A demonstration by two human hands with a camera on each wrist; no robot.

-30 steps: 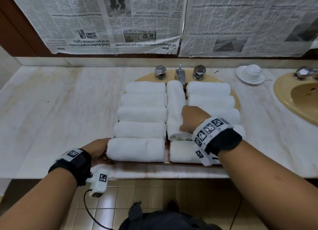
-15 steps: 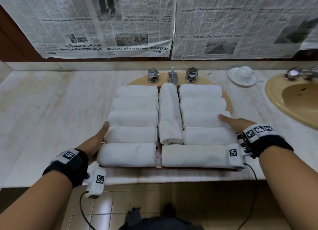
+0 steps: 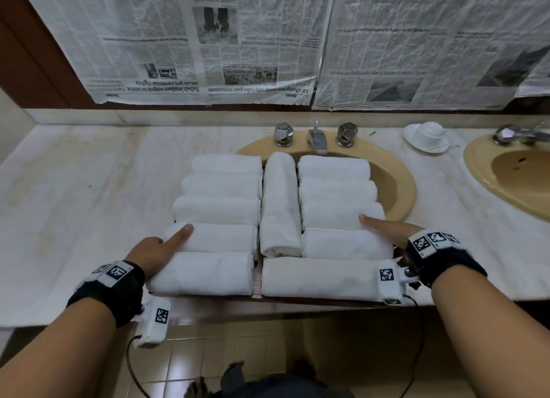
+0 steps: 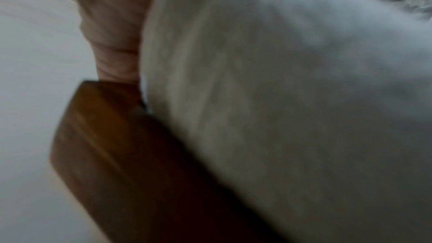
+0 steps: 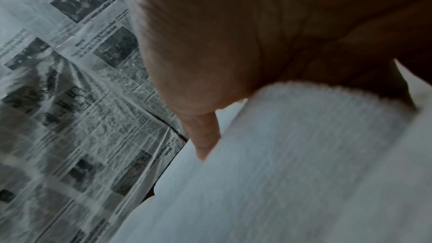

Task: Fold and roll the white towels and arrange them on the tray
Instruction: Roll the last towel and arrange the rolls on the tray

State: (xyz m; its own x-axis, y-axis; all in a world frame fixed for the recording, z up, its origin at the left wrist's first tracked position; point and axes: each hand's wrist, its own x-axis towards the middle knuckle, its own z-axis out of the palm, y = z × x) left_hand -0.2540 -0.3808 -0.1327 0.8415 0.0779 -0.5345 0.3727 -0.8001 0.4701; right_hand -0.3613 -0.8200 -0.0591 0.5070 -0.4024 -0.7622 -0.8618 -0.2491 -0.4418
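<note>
Left hand [image 3: 160,247] flat against rolled towels [image 3: 276,204], right hand [image 3: 387,228] likewise, fingers straight

1. The tray [image 3: 312,299] lies almost wholly under the rolled towels [image 3: 278,201] — only its near wooden edge shows.
2. Both wrist views are blurred; the left one shows a tray corner [image 4: 112,145] beside white cloth.
3. The right hand [image 3: 387,228] hides its lower fingers behind the towels.
4. The second sink [image 3: 512,174], right of the tray, is cut off by the picture's edge.
</note>
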